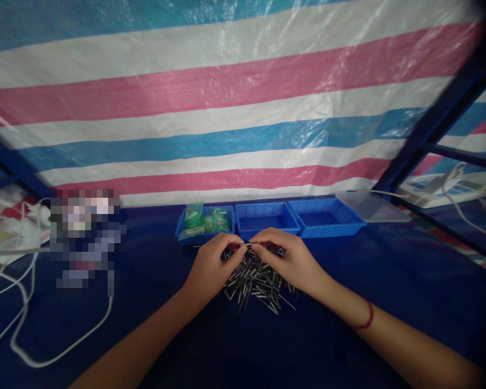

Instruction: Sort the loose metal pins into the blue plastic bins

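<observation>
My left hand (218, 260) and my right hand (287, 257) meet fingertip to fingertip in the middle of the view. Between them they pinch a thin metal rod (247, 245), one end in each hand. Both hands are closed, thumb against forefinger. Right below lies a loose pile of thin metal rods (256, 283) on the dark blue tabletop (235, 346). The far part of the pile is partly hidden behind my fingers. Too small to make out is the exact kind of rod.
Three blue trays stand behind the pile: the left tray (181, 229) holds green plastic bags (206, 219); beside it are a middle tray (267, 206) and a right tray (332, 233). A clear plastic sheet (375, 208) lies right of them. White cables (60, 359) loop at left. A striped tarp (227, 102) hangs behind.
</observation>
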`<control>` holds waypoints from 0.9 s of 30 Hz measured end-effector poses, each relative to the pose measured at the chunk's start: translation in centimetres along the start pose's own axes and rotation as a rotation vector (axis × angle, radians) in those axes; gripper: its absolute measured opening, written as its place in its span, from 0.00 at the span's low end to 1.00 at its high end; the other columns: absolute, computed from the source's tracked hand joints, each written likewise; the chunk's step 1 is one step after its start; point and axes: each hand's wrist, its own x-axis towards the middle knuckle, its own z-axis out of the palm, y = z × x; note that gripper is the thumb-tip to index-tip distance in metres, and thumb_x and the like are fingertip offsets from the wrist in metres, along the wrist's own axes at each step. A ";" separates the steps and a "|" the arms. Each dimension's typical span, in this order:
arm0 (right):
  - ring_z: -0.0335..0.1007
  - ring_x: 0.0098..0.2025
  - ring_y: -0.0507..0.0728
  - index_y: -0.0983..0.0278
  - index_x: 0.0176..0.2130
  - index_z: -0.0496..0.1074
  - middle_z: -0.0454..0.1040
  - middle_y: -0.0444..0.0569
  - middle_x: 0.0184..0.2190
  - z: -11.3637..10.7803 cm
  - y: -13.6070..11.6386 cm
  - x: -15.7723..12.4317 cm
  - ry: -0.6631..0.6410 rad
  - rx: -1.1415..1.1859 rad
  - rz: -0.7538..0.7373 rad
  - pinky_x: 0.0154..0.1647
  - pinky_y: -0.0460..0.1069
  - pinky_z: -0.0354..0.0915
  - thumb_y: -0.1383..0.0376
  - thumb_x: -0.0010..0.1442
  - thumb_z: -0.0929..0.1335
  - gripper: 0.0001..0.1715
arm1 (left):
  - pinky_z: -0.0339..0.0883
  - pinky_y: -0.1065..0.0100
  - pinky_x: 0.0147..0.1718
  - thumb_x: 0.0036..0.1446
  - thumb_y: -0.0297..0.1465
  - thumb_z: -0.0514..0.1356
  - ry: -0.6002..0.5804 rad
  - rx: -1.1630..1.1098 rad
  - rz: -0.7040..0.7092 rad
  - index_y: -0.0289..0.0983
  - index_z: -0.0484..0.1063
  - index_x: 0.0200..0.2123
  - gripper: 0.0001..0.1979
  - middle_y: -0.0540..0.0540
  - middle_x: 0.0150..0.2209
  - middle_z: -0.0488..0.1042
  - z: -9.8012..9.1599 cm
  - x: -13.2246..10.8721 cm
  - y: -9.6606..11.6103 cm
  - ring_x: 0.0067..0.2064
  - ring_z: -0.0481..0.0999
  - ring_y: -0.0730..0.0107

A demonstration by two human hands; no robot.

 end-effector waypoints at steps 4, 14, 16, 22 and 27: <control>0.71 0.37 0.54 0.63 0.38 0.73 0.76 0.48 0.34 0.1 0.0 -0.6 -0.013 -0.042 -0.032 0.39 0.50 0.66 0.65 0.62 0.65 0.07 | 0.66 0.71 0.38 0.59 0.29 0.57 -0.011 0.017 0.028 0.37 0.71 0.35 0.03 0.48 0.34 0.75 0.0 0.3 0.5 0.36 0.74 0.71; 0.68 0.39 0.60 0.64 0.38 0.73 0.76 0.51 0.36 -2.3 2.6 1.2 0.176 -0.639 -0.084 0.42 0.55 0.60 0.63 0.64 0.62 0.12 | 0.63 0.66 0.40 0.61 0.32 0.56 -0.106 0.160 0.104 0.39 0.71 0.44 0.09 0.47 0.38 0.75 0.5 -0.8 -0.8 0.39 0.73 0.67; 0.67 0.40 0.62 0.65 0.39 0.74 0.75 0.53 0.37 -2.8 3.2 1.4 0.185 -0.787 -0.054 0.41 0.56 0.60 0.60 0.63 0.63 0.13 | 0.60 0.64 0.41 0.62 0.33 0.56 -0.197 0.235 0.167 0.40 0.73 0.41 0.08 0.48 0.39 0.75 0.4 -1.0 -0.8 0.40 0.71 0.66; 0.67 0.33 0.54 0.64 0.30 0.71 0.72 0.47 0.28 -3.6 0.7 0.3 -0.281 -0.549 -0.115 0.36 0.50 0.62 0.62 0.63 0.63 0.12 | 0.56 0.63 0.37 0.59 0.37 0.59 -0.305 0.359 0.196 0.42 0.74 0.43 0.10 0.48 0.40 0.74 1.1 -1.9 -0.3 0.41 0.69 0.65; 0.69 0.36 0.55 0.62 0.31 0.71 0.72 0.47 0.33 -2.4 0.0 -1.0 -0.554 -0.491 -0.096 0.36 0.50 0.63 0.67 0.57 0.67 0.03 | 0.55 0.64 0.37 0.61 0.34 0.57 -0.327 0.396 0.175 0.41 0.73 0.42 0.08 0.48 0.39 0.74 1.3 -2.0 -0.2 0.41 0.68 0.66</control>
